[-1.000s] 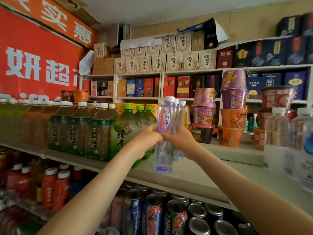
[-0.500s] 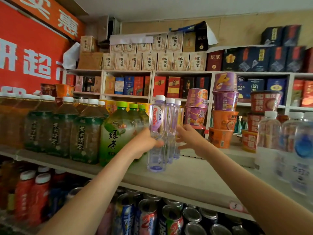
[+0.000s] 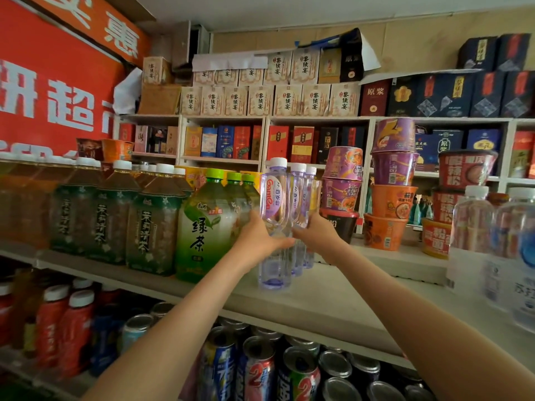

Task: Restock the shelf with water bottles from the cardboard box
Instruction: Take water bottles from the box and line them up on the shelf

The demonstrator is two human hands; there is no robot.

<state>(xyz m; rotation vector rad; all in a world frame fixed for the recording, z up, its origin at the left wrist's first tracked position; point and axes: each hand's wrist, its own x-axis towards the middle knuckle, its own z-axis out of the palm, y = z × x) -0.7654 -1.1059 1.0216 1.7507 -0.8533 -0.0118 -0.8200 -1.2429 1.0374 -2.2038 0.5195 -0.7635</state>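
Clear water bottles (image 3: 275,224) partly hidden behind both hands (image 3: 285,237).

We face a small shop corner. On our left hangs a big red banner with white characters (image 3: 58,94), running up toward a pale ceiling (image 3: 289,13). Behind it all stands a tan, cardboard-coloured back wall (image 3: 419,44). Against that wall we see a white wooden shelving unit with open cubbies (image 3: 265,140), its top and compartments packed with boxed goods. Light is soft and even, brighter near the ceiling. No floor or window falls within our view.
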